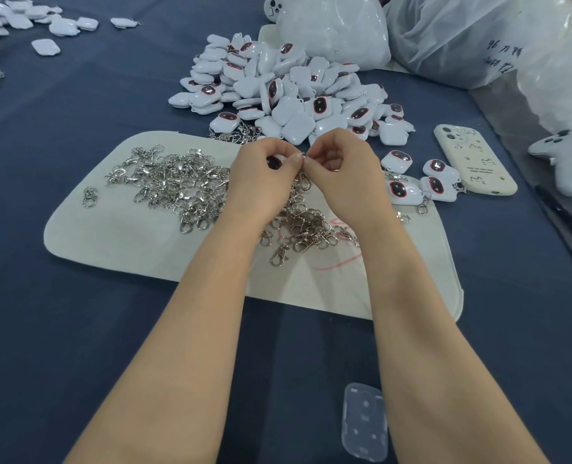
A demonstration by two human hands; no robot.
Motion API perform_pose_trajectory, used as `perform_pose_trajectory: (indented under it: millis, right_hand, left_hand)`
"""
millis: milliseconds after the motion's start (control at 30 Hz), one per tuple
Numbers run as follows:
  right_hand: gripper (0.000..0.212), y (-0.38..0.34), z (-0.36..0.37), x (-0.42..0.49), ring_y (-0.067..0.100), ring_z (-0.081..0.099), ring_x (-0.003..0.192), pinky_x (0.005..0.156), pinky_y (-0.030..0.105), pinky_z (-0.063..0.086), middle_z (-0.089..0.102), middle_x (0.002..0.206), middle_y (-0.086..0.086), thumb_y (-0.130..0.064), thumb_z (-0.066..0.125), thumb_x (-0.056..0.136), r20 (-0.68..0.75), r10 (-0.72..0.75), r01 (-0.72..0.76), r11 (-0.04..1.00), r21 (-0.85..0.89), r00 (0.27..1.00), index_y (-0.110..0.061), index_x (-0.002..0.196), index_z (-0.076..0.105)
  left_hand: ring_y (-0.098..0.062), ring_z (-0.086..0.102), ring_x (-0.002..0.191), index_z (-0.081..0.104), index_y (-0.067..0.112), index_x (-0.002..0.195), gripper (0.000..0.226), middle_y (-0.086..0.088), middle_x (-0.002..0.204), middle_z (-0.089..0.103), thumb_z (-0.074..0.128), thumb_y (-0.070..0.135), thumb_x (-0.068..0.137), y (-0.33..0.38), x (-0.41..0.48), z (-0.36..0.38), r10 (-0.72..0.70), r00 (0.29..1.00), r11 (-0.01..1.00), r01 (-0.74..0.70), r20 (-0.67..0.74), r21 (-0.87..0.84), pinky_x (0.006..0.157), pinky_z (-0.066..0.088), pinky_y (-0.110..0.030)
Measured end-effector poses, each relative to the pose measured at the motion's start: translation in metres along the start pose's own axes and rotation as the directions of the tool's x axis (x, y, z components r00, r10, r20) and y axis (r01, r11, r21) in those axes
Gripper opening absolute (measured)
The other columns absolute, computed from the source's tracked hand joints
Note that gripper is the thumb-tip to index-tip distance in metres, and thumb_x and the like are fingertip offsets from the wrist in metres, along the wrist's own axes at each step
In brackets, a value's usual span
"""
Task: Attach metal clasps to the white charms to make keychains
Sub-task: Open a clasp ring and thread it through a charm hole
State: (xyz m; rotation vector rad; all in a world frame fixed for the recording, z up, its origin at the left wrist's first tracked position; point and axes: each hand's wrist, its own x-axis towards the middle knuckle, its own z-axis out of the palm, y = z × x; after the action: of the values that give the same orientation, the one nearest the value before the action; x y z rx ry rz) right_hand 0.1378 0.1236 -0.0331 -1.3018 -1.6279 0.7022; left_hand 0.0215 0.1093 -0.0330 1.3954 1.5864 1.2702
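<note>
My left hand (261, 175) grips a white charm (274, 161), mostly hidden under its fingers, only a dark patch showing. My right hand (341, 169) pinches a metal clasp (303, 177) whose ring meets the left thumb tip; the clasp hangs down between the hands. Both hands hover over a white felt mat (117, 242) strewn with a heap of silver clasps (177, 185). A big pile of white charms (288, 92) lies just beyond the mat. Three charms with clasps attached (412, 185) sit to the right of my right hand.
A cream phone (472, 159) lies right of the charms. Clear plastic bags (445, 35) stand at the back right, a white plush toy (566, 155) at the right edge. More white charms (26, 25) are scattered at the far left. A clear phone case (365, 421) lies near me.
</note>
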Motion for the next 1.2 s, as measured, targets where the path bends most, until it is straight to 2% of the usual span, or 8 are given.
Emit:
perform_pose_trajectory:
  millis: [167,233,333,500,833,967,1100,1200]
  right_hand:
    - [0.009,0.0005,0.0009,0.0004,0.002,0.05,0.063,0.065,0.013,0.046,0.059,0.073,-0.009,-0.008,0.066,0.082,0.0,0.012,-0.012,1.0,0.003,1.0,-0.015,0.084,0.06]
    - [0.009,0.0005,0.0014,0.0007,0.002,0.051,0.063,0.065,0.013,0.046,0.059,0.072,-0.009,-0.008,0.066,0.082,0.013,0.02,-0.02,1.0,-0.006,1.0,-0.015,0.083,0.061]
    - [0.01,0.0004,0.0045,-0.0006,0.008,0.054,0.068,0.069,0.021,0.049,0.059,0.071,-0.006,-0.008,0.066,0.084,0.039,0.048,-0.049,0.998,0.032,0.998,-0.015,0.081,0.059]
    - [0.011,0.0001,0.0065,-0.0002,0.01,0.055,0.07,0.069,0.021,0.048,0.059,0.073,-0.005,-0.007,0.064,0.084,0.004,0.069,-0.069,0.996,0.064,0.998,-0.015,0.08,0.059]
    - [0.006,0.0005,0.0043,-0.0014,0.007,0.052,0.068,0.062,0.014,0.041,0.06,0.076,-0.004,-0.016,0.057,0.088,0.056,0.005,0.003,0.991,-0.137,0.998,-0.016,0.083,0.053]
    - [0.006,0.0029,0.0024,-0.0006,0.004,0.049,0.063,0.058,0.011,0.039,0.055,0.07,-0.01,-0.013,0.055,0.086,0.016,0.023,-0.021,0.995,-0.095,1.0,-0.015,0.081,0.052]
    - [0.006,0.0047,0.0014,-0.001,0.008,0.053,0.066,0.06,0.013,0.041,0.058,0.07,-0.007,-0.011,0.054,0.085,0.021,0.037,-0.036,0.998,-0.053,0.999,-0.016,0.081,0.053]
    - [0.011,0.0031,0.0031,-0.0007,0.008,0.055,0.067,0.064,0.017,0.045,0.059,0.07,-0.009,-0.01,0.056,0.085,0.019,0.029,-0.029,1.0,-0.003,0.999,-0.019,0.08,0.052]
  left_hand:
    - [-0.014,0.051,0.066,0.064,0.024,0.08,0.013,-0.006,0.08,0.064,0.06,0.016,0.09,-0.0008,-0.0005,-0.0001,0.014,1.0,1.0,-0.013,0.0,0.013,0.066,0.039,-0.024]
    - [-0.016,0.054,0.069,0.063,0.025,0.077,0.016,-0.005,0.078,0.064,0.06,0.015,0.089,-0.0016,-0.0004,-0.0004,0.025,1.0,0.999,-0.025,-0.01,0.021,0.069,0.045,-0.027]
    - [-0.025,0.063,0.081,0.061,0.028,0.071,0.023,-0.003,0.078,0.065,0.061,0.012,0.088,-0.0023,-0.0007,-0.0008,0.018,0.999,1.0,-0.018,-0.026,-0.004,0.084,0.053,-0.039]
    - [-0.027,0.068,0.085,0.062,0.029,0.071,0.024,-0.001,0.076,0.067,0.064,0.011,0.087,-0.0035,-0.0012,-0.0005,0.008,1.0,0.999,-0.01,-0.029,-0.047,0.085,0.055,-0.043]
    - [-0.009,0.067,0.069,0.067,0.024,0.076,0.02,0.003,0.074,0.069,0.061,0.01,0.09,-0.0037,-0.0024,-0.0015,-0.019,0.999,0.991,0.023,0.033,-0.13,0.083,0.057,-0.037]
    - [-0.019,0.067,0.081,0.068,0.018,0.089,0.009,-0.003,0.081,0.069,0.059,0.019,0.091,-0.0039,-0.002,0.0007,0.013,1.0,1.0,-0.013,0.013,0.011,0.083,0.054,-0.037]
    - [-0.011,0.054,0.063,0.067,0.017,0.088,0.009,-0.001,0.077,0.064,0.059,0.019,0.09,-0.0052,-0.0035,0.0021,0.072,0.997,0.987,-0.075,0.029,0.14,0.07,0.044,-0.025]
    - [-0.013,0.052,0.064,0.068,0.015,0.09,0.011,-0.002,0.079,0.064,0.058,0.018,0.091,-0.0031,-0.0023,0.0016,0.092,0.996,0.986,-0.093,0.01,0.141,0.072,0.046,-0.028]
